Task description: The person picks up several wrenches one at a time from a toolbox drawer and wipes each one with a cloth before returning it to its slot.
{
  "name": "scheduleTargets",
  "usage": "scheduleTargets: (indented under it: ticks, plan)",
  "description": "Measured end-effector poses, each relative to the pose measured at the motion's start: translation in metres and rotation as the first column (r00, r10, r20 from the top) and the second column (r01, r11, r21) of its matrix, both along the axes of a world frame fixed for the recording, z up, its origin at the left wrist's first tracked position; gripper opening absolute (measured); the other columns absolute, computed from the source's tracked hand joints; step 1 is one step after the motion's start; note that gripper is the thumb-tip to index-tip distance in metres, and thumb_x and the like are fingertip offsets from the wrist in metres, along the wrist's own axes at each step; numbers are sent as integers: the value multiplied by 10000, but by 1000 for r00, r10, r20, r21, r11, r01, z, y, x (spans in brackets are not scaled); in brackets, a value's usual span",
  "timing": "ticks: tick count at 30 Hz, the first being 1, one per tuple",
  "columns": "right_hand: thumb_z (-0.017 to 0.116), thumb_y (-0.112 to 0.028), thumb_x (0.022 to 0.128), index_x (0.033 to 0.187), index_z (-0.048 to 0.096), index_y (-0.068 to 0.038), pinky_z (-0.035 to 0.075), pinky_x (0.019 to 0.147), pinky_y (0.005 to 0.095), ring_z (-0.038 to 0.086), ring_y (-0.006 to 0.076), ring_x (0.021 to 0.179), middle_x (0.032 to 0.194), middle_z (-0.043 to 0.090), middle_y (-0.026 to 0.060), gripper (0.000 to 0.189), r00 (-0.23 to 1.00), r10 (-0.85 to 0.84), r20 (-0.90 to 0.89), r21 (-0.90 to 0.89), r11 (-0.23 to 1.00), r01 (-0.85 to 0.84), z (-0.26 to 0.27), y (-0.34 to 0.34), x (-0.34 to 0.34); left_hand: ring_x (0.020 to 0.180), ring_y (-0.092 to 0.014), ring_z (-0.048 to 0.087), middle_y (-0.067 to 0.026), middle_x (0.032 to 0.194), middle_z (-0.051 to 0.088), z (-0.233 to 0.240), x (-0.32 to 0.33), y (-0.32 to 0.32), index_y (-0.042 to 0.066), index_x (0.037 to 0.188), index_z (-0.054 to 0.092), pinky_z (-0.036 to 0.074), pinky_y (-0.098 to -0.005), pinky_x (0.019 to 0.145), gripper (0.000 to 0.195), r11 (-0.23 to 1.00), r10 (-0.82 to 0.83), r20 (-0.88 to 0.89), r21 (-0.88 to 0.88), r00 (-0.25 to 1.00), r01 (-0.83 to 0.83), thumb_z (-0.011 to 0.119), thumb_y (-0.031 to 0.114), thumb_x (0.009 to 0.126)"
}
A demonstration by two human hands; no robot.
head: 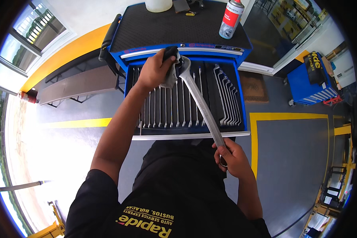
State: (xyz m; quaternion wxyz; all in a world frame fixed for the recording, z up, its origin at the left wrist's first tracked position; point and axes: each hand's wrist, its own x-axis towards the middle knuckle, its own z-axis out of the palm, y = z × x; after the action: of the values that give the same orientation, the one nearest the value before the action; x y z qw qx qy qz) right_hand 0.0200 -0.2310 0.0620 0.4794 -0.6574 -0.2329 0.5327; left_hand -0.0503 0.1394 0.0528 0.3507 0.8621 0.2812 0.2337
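A large combination wrench (203, 110) slants across the open drawer (193, 136) of a blue tool cabinet. My right hand (233, 156) grips its ring end, low at the drawer's front edge. Up at the open jaw, my left hand (156, 71) holds a grey and black cloth (170, 74) against the wrench head. Beneath, a row of slim combination wrenches (165, 108) lies in the drawer's dark insert. To their right, several offset ring wrenches (227, 98) lie side by side.
On the cabinet's black top (172, 29) stand a Würth spray can (231, 19) and a whitish container (158, 4). A bench (80, 84) is at the left. Another blue tool cabinet (308, 81) stands at the right, beyond a brown doormat (253, 87).
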Motion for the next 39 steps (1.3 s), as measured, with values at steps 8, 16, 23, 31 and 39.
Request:
scheduleTargets:
  ticks: [8,16,23,31,39]
  plan:
    - [514,-229,1064,1148,614,-10,412,486,223,499,63,510,679,592,23,255,999,-13,51,35,999,11,6,-4,-8,1058,-243,641,-139,1177,644,-43,-32,86,86,1270,557,533,-404,919,588,240,193,885,-462,424,854,356,593,1051]
    - [520,-241,1061,1113,600,-7,394,463,233,480,69,483,666,586,27,253,994,103,22,-33,994,-102,8,-14,9,810,-159,619,-73,836,642,13,-18,7,-56,1055,658,501,-310,781,730,815,-364,53,-466,930,345,744,635,837]
    - [535,-233,1046,1118,612,-8,392,465,240,475,68,483,671,594,22,248,987,159,-36,19,987,-159,6,-33,32,756,-71,567,19,841,625,12,-24,-22,59,1023,648,461,-241,718,387,791,-258,243,-503,935,349,709,435,956]
    - [519,-220,1061,1122,603,-1,383,448,224,475,67,470,665,594,30,242,995,41,-93,139,990,-28,-3,-26,22,1183,-305,629,-171,1299,637,25,-30,-1,-21,1391,527,471,-449,1076,756,426,260,738,-666,622,612,343,626,1045]
    - [527,-199,1056,1125,608,1,383,436,228,475,57,465,662,600,25,226,996,66,-57,89,994,-61,-4,-13,18,1061,-319,649,-102,1296,639,28,-14,-42,100,1199,714,502,-424,983,370,708,-320,-163,613,933,350,493,366,1065]
